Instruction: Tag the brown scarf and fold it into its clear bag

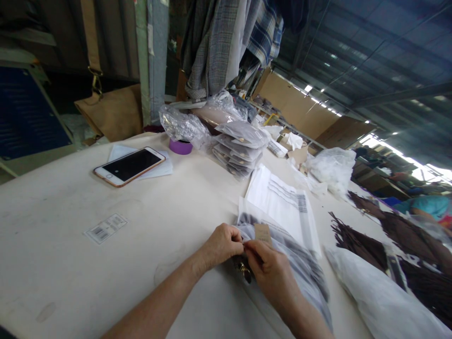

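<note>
My left hand [221, 245] and right hand [270, 270] meet in a pinching grip on the near edge of a clear plastic bag holding grey folded fabric [293, 263] — flat on the cream cloth-covered bench [70, 263]. Beyond lie a white printed sheet [282, 202], a gold-edged smartphone [129, 165], stacked packed bags [240, 148] — then hanging plaid shirts [226, 42].

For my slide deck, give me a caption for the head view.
Both hands, left hand and right hand, pinch a clear-bagged garment on a cloth-covered table.
</note>
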A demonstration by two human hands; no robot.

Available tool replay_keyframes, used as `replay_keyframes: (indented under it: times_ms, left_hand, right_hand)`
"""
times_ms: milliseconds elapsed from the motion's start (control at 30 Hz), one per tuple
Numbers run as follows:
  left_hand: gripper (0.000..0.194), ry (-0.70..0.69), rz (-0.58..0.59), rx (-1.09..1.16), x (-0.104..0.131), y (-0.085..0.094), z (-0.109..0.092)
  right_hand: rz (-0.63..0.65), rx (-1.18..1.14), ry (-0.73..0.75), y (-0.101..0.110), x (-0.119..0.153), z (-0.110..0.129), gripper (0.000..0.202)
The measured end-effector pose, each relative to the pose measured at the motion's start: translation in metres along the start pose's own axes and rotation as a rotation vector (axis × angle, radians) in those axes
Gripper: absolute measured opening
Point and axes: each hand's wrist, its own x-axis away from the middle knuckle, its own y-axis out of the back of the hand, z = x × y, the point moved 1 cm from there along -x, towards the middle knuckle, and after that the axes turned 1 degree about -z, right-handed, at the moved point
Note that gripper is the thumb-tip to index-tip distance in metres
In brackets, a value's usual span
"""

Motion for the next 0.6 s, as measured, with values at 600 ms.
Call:
replay_keyframes:
  times_ms: [600]
  left_hand:
    - [0.021, 0.004, 0.247, 0.190, 0.002, 0.016, 0.002]
  right_hand:
    - [-0.198, 0.218, 0.221, -0.013, -0.005, -0.010, 0.018]
